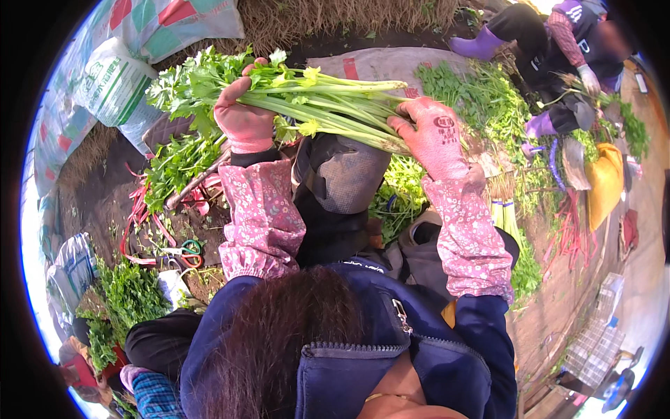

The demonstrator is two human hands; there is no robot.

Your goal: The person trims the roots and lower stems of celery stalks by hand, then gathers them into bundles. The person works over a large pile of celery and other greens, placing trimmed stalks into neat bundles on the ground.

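Observation:
A bunch of green celery [324, 102] lies level across the front of me, leaves to the left and stalk bases to the right. Around its leafy end, my left hand [246, 112] in a pink glove is closed, thumb and fingertips showing above the leaves. My right hand [429, 131], in a pink glove with dark print, grips the stalk bases. Both forearms wear pink floral sleeve covers. Below the bunch is my bent knee [348, 173] in dark cloth. More celery [400, 191] rests on the ground between my legs.
Scissors [188, 254] with red and green handles and red ties [140, 201] lie at left. A co-worker [560, 52] in purple boots sits at upper right beside loose celery [481, 97]. Tied celery [505, 209] lies right; white sacks [115, 86] stand upper left; crates [596, 340] sit lower right.

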